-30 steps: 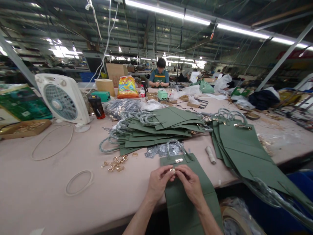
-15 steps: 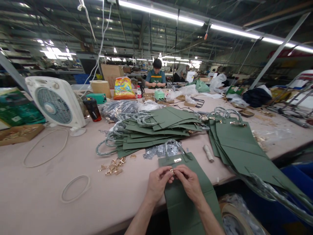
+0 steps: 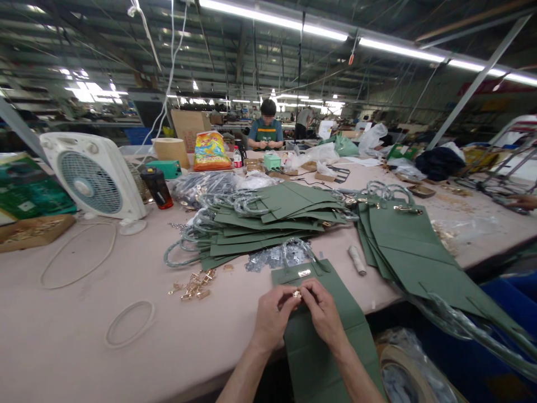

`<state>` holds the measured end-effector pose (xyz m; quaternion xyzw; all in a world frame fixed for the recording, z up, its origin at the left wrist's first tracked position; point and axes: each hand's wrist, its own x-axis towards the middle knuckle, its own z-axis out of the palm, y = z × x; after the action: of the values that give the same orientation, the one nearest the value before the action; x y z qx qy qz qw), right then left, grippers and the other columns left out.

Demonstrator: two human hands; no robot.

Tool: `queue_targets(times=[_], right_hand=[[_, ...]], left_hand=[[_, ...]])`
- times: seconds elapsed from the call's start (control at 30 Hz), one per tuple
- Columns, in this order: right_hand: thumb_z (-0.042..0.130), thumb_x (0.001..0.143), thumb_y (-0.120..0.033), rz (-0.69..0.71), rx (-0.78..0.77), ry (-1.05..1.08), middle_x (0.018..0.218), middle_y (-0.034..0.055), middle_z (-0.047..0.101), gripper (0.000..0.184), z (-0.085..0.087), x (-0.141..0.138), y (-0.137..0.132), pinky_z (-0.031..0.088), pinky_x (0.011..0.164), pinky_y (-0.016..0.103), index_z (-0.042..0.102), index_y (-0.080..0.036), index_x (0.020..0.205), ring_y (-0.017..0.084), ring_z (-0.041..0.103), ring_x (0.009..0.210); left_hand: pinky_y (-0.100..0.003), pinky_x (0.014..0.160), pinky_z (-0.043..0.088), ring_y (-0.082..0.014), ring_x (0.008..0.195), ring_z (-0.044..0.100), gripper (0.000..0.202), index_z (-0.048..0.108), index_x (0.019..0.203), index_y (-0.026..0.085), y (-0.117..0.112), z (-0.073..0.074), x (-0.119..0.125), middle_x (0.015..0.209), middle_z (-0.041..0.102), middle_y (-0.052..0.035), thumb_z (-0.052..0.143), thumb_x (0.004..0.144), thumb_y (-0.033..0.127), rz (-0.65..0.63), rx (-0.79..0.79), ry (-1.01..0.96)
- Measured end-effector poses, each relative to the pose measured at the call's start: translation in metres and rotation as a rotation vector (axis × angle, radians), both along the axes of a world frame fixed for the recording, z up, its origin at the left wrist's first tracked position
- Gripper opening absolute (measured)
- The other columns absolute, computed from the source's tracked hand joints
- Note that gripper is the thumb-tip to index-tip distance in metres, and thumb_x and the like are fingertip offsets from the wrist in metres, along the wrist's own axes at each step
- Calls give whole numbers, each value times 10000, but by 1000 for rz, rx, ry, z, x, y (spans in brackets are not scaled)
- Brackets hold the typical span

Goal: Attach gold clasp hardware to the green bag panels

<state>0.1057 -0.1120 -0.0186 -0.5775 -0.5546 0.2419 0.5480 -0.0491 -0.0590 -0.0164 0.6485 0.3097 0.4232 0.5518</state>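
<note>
A flat green paper bag (image 3: 325,341) lies in front of me and hangs over the table's near edge. My left hand (image 3: 272,318) and my right hand (image 3: 322,312) meet above it, both pinching one small gold metal clasp (image 3: 296,293) between fingertips. A second gold clasp (image 3: 304,273) sits on the bag's top flap, near its clear-wrapped rope handle (image 3: 298,249). A small pile of loose gold clasps (image 3: 193,284) lies on the table to the left of my hands.
A stack of green bags (image 3: 268,221) lies mid-table, another stack (image 3: 413,254) drapes off the right edge. A white fan (image 3: 94,176), a dark bottle (image 3: 156,187), a small roll (image 3: 357,260) and two cord loops (image 3: 129,323) lie around. A person (image 3: 265,129) works across the table.
Both hands stay pinched on the small gold clasp over the bag, with only slight finger shifts. The camera has drifted a little.
</note>
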Motion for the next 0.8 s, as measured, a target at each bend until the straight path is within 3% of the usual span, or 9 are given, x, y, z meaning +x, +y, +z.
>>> queue_targets(times=[0.33,0.43,0.57,0.67,0.8], right_hand=[[573,1013,-465,35,-9,119,846,10,590,314,4,3,0,458,777,270,648,-209,847,181,572,828],[599,985,-541,33,-55,275,909,33,654,345,-5,6,1,488,786,292,701,-212,968,200,602,849],[545,970,-665,62,-176,501,965,77,719,527,-18,12,6,489,691,298,724,-205,1153,207,622,805],[496,990,-676,171,-234,482,897,81,716,577,-19,15,9,465,679,301,757,-183,1141,199,597,770],[570,989,-602,248,-215,361,861,47,689,479,-14,17,7,445,714,308,760,-204,1176,187,548,757]], left_hand=[[-281,872,593,-175,924,732,132,772,1047,240,-1,-5,1,1029,786,-24,686,948,247,37,195,87],[-284,905,585,-181,960,737,149,777,1061,244,0,-1,0,1051,793,-23,707,931,230,44,178,47],[-294,933,582,-189,999,738,156,783,1068,245,0,-1,-2,1079,791,-32,702,937,224,18,137,-40],[-310,961,573,-198,1038,725,166,792,1044,243,0,-3,-2,1098,782,-43,705,920,176,2,159,-80],[-321,955,569,-201,1051,702,154,812,986,250,2,-3,-2,1122,746,-63,696,919,172,4,237,-70]])
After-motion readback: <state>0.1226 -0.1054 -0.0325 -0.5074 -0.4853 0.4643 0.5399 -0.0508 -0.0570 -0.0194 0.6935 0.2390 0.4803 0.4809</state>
